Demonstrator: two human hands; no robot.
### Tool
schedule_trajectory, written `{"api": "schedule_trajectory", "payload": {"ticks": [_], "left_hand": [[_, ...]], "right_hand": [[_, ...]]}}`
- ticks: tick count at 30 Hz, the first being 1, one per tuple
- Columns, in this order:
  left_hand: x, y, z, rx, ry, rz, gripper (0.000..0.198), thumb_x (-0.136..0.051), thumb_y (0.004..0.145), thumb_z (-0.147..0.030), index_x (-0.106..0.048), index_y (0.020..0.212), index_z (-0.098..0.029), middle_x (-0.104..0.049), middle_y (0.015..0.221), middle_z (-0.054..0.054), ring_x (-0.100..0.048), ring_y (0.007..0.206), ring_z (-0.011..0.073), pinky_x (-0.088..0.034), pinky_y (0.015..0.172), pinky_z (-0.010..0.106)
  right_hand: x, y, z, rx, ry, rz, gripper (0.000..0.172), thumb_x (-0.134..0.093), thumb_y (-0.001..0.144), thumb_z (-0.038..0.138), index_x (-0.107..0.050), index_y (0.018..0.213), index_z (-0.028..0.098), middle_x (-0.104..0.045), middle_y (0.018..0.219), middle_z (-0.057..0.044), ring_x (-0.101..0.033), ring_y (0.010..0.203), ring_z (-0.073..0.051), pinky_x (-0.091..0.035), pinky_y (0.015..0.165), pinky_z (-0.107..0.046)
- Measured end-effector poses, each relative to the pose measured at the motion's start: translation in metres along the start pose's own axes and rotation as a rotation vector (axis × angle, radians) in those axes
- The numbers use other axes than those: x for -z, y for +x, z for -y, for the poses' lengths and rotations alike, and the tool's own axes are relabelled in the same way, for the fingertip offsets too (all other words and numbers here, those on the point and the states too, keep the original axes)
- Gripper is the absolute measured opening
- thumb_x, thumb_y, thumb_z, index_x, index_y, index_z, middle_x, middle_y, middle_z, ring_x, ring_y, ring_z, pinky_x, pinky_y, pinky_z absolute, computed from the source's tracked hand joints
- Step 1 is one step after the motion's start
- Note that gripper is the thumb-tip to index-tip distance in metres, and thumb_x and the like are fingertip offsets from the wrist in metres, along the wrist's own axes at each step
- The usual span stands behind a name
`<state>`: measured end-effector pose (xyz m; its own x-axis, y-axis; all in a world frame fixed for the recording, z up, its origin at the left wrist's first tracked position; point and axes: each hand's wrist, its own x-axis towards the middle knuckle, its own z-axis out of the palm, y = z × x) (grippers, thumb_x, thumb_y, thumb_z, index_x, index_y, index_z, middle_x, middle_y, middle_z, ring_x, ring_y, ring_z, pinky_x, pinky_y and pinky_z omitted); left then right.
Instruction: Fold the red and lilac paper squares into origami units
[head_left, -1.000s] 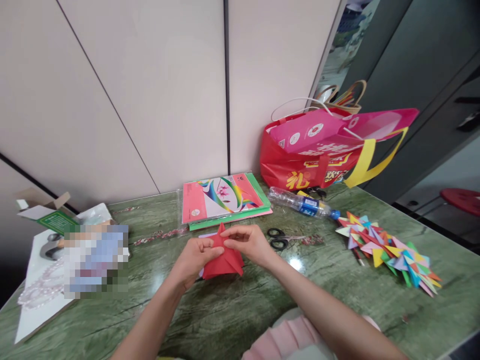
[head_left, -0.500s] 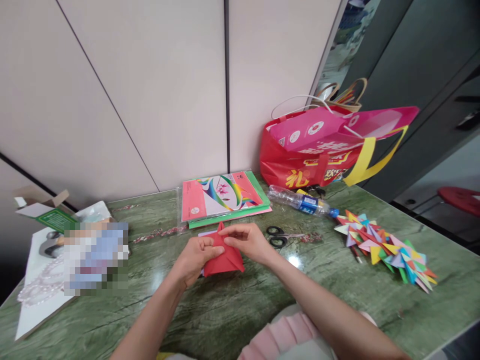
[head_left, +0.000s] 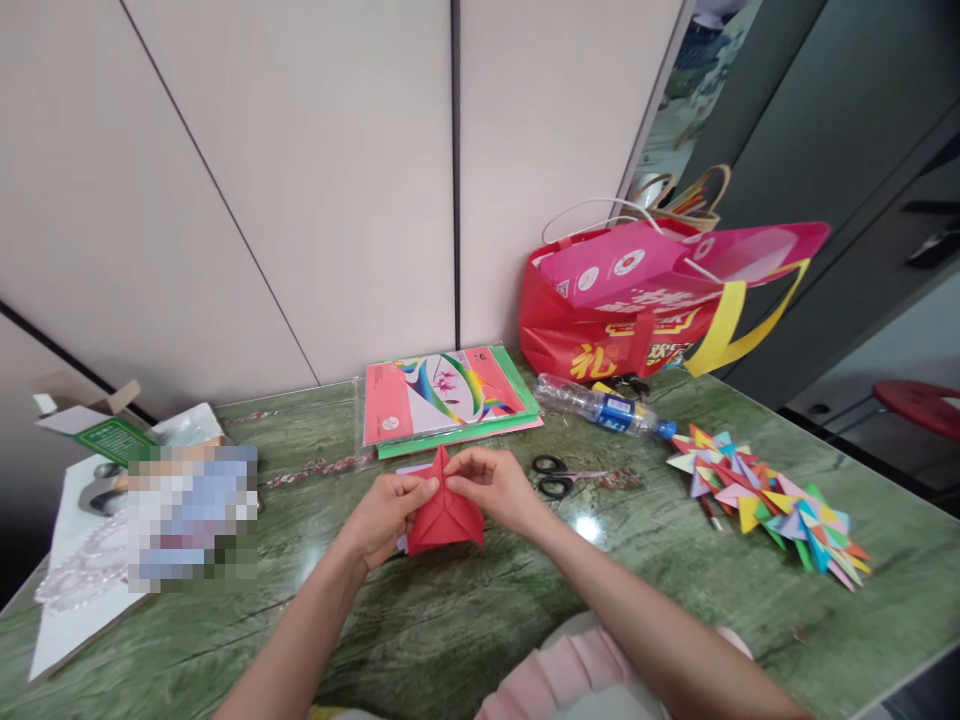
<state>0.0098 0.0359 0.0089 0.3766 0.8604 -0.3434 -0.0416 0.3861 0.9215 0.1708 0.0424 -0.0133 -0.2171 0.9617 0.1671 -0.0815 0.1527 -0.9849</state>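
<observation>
Your left hand (head_left: 391, 512) and right hand (head_left: 491, 488) both pinch the red, pointed, folded-paper piece (head_left: 447, 525) over the green, marble-patterned tabletop (head_left: 420, 620), in from its rear edge, where uneven finger pressure could skew creases or tear the tip.

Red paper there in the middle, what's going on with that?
A person is holding a folded red paper above a green table. The left hand grips its left side, and the right hand pinches it near the pointed top. Scissors lie to the right, with a cluster of colourful folded paper farther right.
</observation>
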Motion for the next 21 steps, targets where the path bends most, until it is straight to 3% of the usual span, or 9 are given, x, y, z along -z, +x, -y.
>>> {"api": "schedule_trajectory", "payload": {"ticks": [8,15,21], "left_hand": [[0.002,0.003,0.003,-0.005,0.021,-0.016,0.035,-0.073,0.056,-0.039,-0.056,0.049,-0.010,-0.046,0.042,-0.005,-0.034,0.038,0.0037,-0.024,0.039,0.017],[-0.007,0.000,-0.002,-0.036,-0.072,-0.030,0.029,-0.076,0.053,-0.035,-0.067,0.066,-0.011,-0.060,0.051,-0.001,-0.050,0.045,0.0083,-0.037,0.045,0.018],[-0.010,0.001,-0.003,-0.128,-0.109,-0.121,0.036,-0.076,0.052,-0.039,-0.069,0.074,-0.012,-0.065,0.055,0.001,-0.051,0.044,0.0089,-0.038,0.045,0.019]], "right_hand": [[-0.001,-0.001,-0.004,0.071,-0.188,-0.069,0.007,-0.063,0.066,0.020,-0.066,0.071,0.016,-0.067,0.070,-0.003,-0.059,0.062,-0.014,-0.047,0.062,-0.026],[-0.002,-0.003,0.000,0.173,-0.342,-0.066,0.005,-0.062,0.069,0.019,-0.066,0.071,0.017,-0.068,0.076,-0.004,-0.061,0.070,-0.016,-0.047,0.064,-0.025],[-0.004,-0.003,0.000,0.089,-0.373,-0.061,0.010,-0.057,0.072,0.018,-0.067,0.073,0.016,-0.069,0.079,-0.005,-0.062,0.071,-0.017,-0.047,0.066,-0.026]]}}
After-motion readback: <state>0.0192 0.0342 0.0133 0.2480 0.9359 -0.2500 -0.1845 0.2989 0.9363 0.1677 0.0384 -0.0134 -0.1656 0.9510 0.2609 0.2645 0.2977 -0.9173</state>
